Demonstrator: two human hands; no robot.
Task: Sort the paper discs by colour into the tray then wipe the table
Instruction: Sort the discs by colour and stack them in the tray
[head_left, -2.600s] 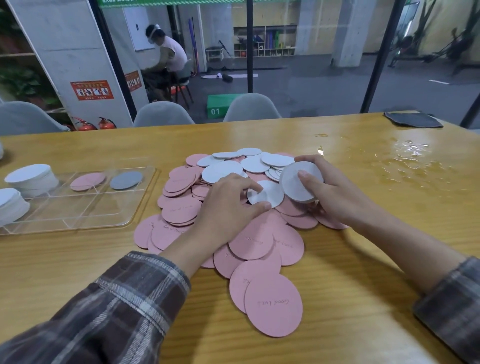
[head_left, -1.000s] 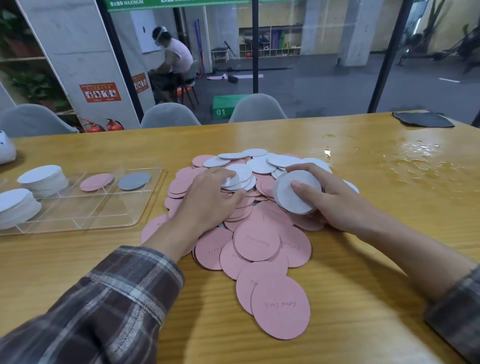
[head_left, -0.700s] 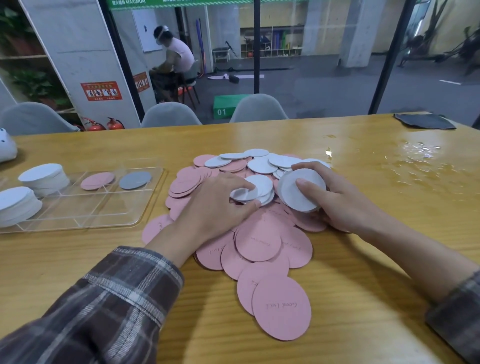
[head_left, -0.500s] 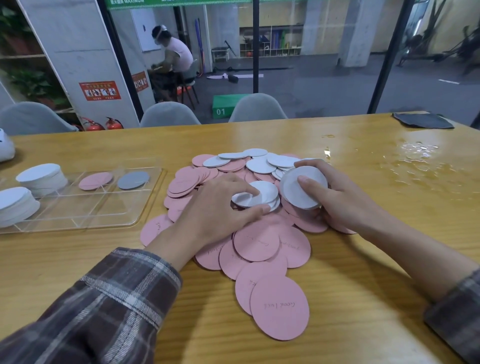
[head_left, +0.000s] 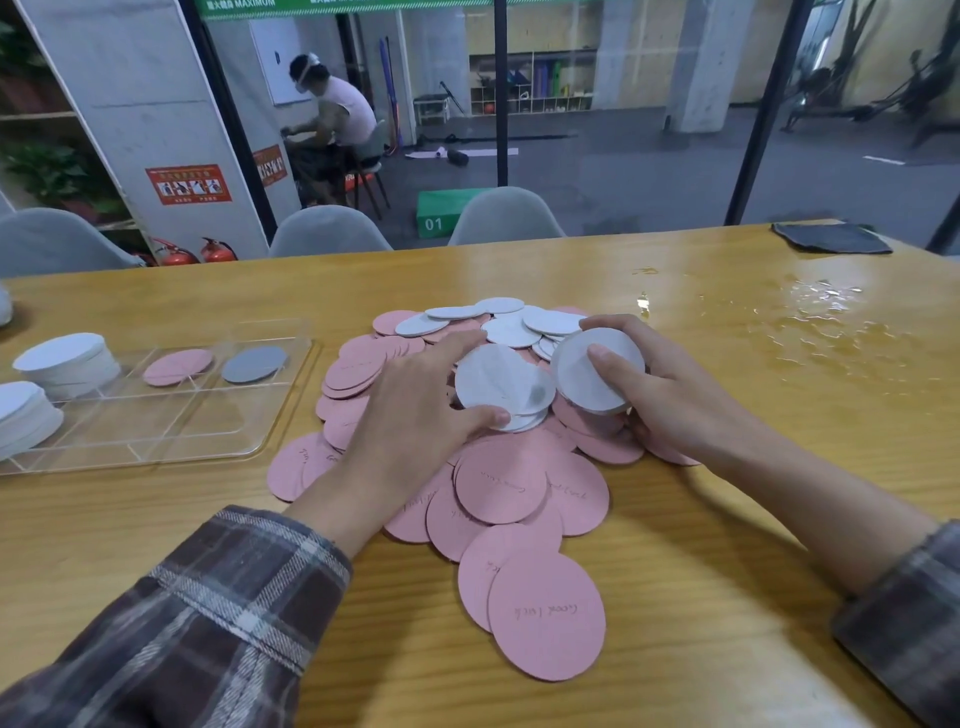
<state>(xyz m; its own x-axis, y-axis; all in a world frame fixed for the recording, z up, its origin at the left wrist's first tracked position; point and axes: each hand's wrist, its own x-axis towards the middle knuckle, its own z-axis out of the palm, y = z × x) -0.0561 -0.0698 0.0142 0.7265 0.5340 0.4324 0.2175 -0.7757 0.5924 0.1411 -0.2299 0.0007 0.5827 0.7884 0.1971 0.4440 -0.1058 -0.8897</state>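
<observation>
Our left hand (head_left: 415, 421) curls thumb and fingers round a few loose white paper discs (head_left: 501, 387) on top of the heap. Our right hand (head_left: 675, 405) grips a squared stack of white paper discs (head_left: 597, 371) on edge, thumb across its face. To do this well, we should lift the loose ones clear of the pink paper discs (head_left: 498, 488) beneath, check that none clings underneath, and tap them flush against the held stack before carrying anything over. The clear plastic divided tray (head_left: 171, 415) sits well apart to the left on the wooden table (head_left: 727, 545), already holding white stacks, one pink disc and one grey. We cannot count the discs in either hand. The tray's left end is cut off, and the pencilled writing on the pink discs is mostly unreadable.
</observation>
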